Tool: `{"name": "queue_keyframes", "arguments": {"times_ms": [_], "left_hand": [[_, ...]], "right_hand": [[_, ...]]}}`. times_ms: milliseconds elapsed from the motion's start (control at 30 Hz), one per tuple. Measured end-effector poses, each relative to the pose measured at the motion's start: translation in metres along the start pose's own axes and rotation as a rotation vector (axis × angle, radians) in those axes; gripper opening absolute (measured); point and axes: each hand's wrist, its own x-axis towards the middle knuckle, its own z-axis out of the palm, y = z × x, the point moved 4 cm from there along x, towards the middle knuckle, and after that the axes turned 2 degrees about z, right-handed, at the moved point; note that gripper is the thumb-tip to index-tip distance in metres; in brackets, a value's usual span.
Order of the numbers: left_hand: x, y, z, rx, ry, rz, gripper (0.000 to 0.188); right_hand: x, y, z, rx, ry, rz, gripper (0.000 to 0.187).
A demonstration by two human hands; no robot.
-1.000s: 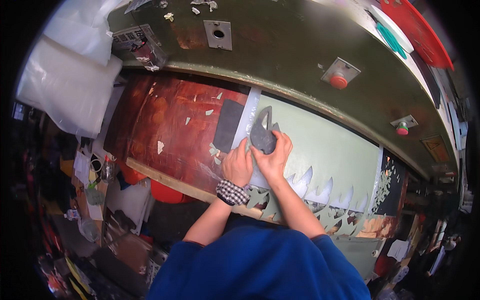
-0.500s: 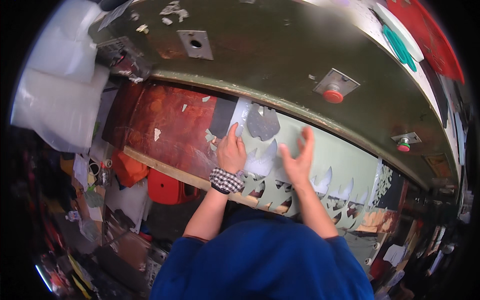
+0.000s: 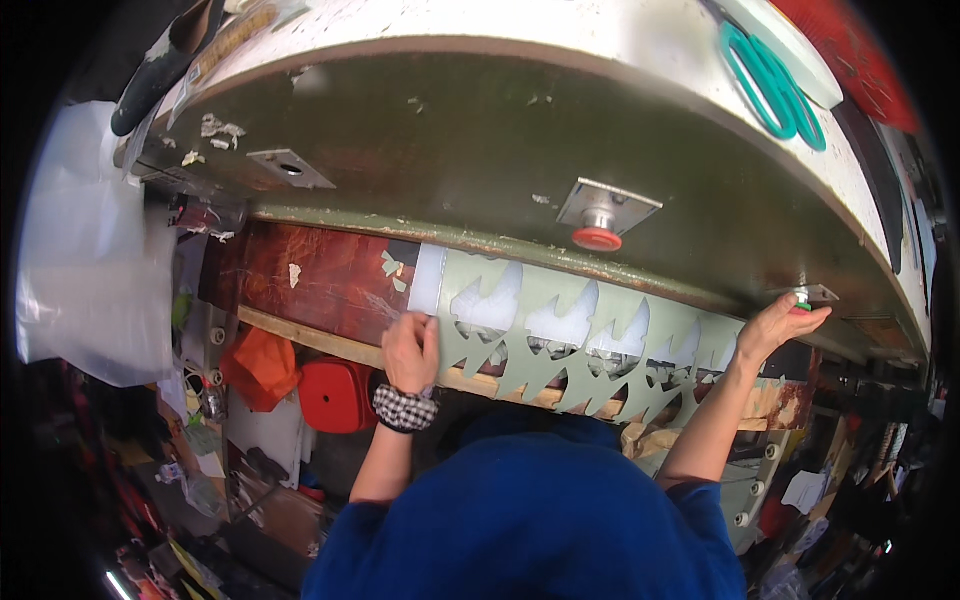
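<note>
A pale green sheet [image 3: 560, 388] with rows of jagged cut-outs lies along the bench, its near part hanging over the front edge. My left hand [image 3: 408, 350], with a checked band at the wrist, is curled at the sheet's left end, beside a white strip [image 3: 428, 280]. Whether it pinches anything is hidden. My right hand [image 3: 768, 330] reaches far right, palm up and fingers stretched, at a green push button [image 3: 803, 304] under the machine's front. The hand seems to touch it from below.
Across the far side runs a dark green machine beam [image 3: 420, 140] with a red push button [image 3: 597, 232]. Teal-handled scissors [image 3: 770, 85] lie on its top. Scraps [image 3: 393, 265] dot the red-brown board [image 3: 320, 275]. A red stool [image 3: 335, 395] stands below left.
My right hand has moved from above the sheet to the green button. My left hand has drawn back toward me. The grey jagged plate on the sheet is out of sight.
</note>
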Motion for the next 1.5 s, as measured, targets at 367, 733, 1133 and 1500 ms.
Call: {"name": "queue_keyframes", "arguments": {"times_ms": [367,733,1133,1500], "left_hand": [[0.006,0.006,0.011,0.078,0.015,0.119,0.025],[-0.028,-0.01,0.007,-0.09,0.006,0.107,0.025],[-0.034,0.008,-0.025,-0.094,0.152,0.158,0.024],[-0.051,0.02,-0.025,0.007,0.054,0.173,0.018]], "right_hand": [[-0.021,-0.005,-0.004,0.049,-0.122,0.029,0.087],[-0.149,0.016,-0.033,-0.046,-0.385,-0.08,0.045],[-0.247,-0.181,0.062,0.453,-0.815,-0.384,0.089],[-0.259,-0.169,0.047,1.132,-1.05,0.541,0.093]]}}
